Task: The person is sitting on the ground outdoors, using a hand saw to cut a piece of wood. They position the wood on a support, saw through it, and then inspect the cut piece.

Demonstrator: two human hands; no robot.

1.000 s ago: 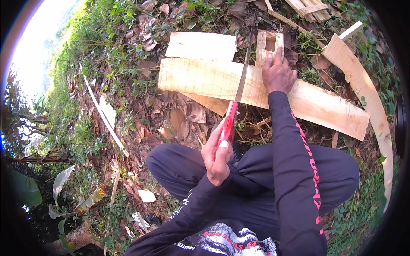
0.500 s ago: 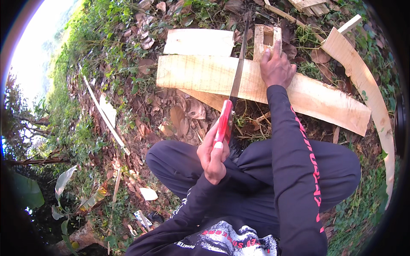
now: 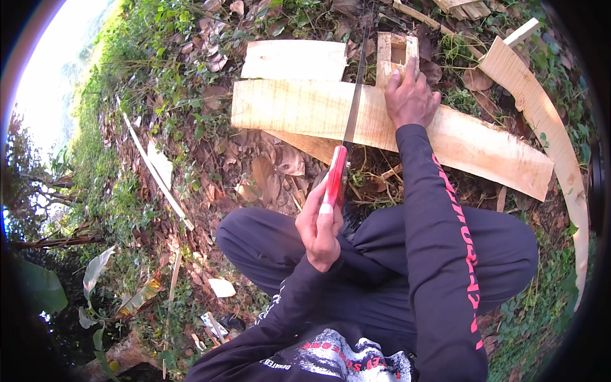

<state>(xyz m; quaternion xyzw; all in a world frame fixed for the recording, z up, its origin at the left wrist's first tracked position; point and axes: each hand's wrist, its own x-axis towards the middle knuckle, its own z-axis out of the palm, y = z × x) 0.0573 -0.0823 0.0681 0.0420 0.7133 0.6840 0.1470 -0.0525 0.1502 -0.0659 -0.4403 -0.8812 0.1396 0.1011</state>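
Note:
My left hand (image 3: 319, 230) is closed round the red handle (image 3: 335, 175) of a handsaw. Its long thin blade (image 3: 354, 109) points away from me and crosses a pale wooden plank (image 3: 293, 108). Just right of the blade, my right hand (image 3: 410, 100) bears down at the plank's far edge. Its thumb and index finger reach onto a small wooden block (image 3: 384, 56) with a rectangular hollow; the other fingers are curled and partly hidden. Whether the teeth have cut into the plank cannot be made out.
A shorter board (image 3: 293, 60) lies beyond the plank, and another piece (image 3: 305, 146) sticks out beneath it. A long curved offcut (image 3: 552, 127) bends down the right side. Thin sticks (image 3: 153, 165) lie on leafy ground at left. My folded legs (image 3: 267, 242) are close below the plank.
The saw and my left hand have shifted very slightly, with the blade still across the plank. My right hand stays on the block and plank edge.

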